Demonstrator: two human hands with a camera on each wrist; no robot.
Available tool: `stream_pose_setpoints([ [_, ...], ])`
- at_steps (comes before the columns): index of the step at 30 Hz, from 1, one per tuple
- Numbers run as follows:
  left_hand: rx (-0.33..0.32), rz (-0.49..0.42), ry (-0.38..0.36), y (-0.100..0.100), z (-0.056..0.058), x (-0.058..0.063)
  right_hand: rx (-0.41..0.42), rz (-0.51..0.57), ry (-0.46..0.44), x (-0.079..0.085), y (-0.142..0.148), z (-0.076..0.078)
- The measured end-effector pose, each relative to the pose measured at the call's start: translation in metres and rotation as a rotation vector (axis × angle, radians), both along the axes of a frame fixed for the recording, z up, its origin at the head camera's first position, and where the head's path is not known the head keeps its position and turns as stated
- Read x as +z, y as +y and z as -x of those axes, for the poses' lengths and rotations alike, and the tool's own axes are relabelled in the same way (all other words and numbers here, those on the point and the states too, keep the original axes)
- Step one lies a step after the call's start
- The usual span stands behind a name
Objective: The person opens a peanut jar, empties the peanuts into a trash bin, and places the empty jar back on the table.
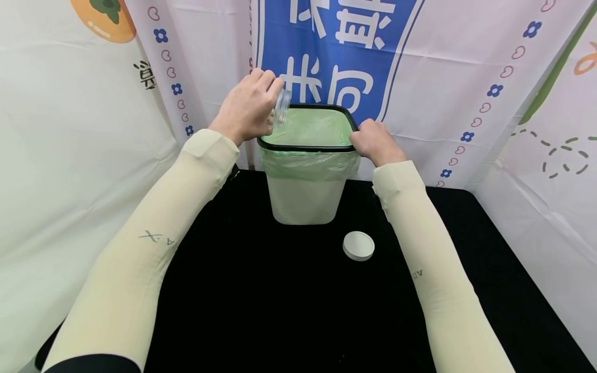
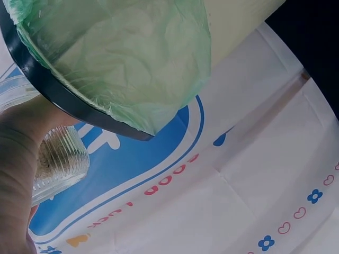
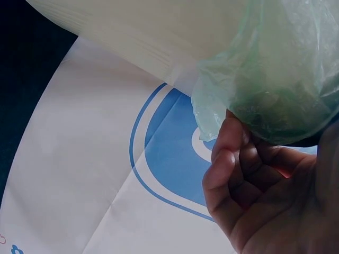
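Jar (image 1: pixel 282 107), gripped by your left fingers (image 1: pixel 267 81) and tipped over the bin (image 1: pixel 303 201): could slip in if they loosen, your right fingers (image 3: pixel 222 172) gripping the rim (image 1: pixel 308 148).

Clock positions are read from the centre of the head view. Bin (image 1: pixel 305 202): pale plastic by appearance, smooth, matt. Rim (image 1: pixel 308 148), toward 12: black, smooth, faint sheen. Liner (image 1: pixel 310 167): thin green translucent plastic film, crinkled, glossy. Jar (image 1: pixel 282 107), near 12: clear, shiny, wall ribbed; glass or plastic cannot be determined. Lid (image 1: pixel 358 245), between 4 and 5: white, smooth. Table covering (image 1: pixel 261 290), at 6: black, matt. Sleeve (image 1: pixel 126 259), between 8 and 9: cream matt cloth, lightly wrinkled. Backdrop (image 1: pixel 424 98), between 1 and 2: printed sheeting, creased.
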State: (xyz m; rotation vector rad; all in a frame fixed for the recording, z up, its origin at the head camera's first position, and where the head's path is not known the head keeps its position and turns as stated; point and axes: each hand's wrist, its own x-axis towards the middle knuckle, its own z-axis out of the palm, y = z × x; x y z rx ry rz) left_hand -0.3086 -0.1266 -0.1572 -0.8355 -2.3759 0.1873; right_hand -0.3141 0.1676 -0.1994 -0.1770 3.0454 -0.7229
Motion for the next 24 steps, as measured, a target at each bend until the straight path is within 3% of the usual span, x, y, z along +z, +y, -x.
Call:
stream_pose_setpoints([
  [13,-0.041,0.033,0.062,-0.0005,0.0019,-0.0019,0.005,-0.007,0.040,-0.0005,0.0005,0.0008],
  [24,-0.054,0.063,0.089,0.0005,0.0010,-0.0012,-0.002,0.006,0.009,-0.0006,-0.0003,-0.0012],
])
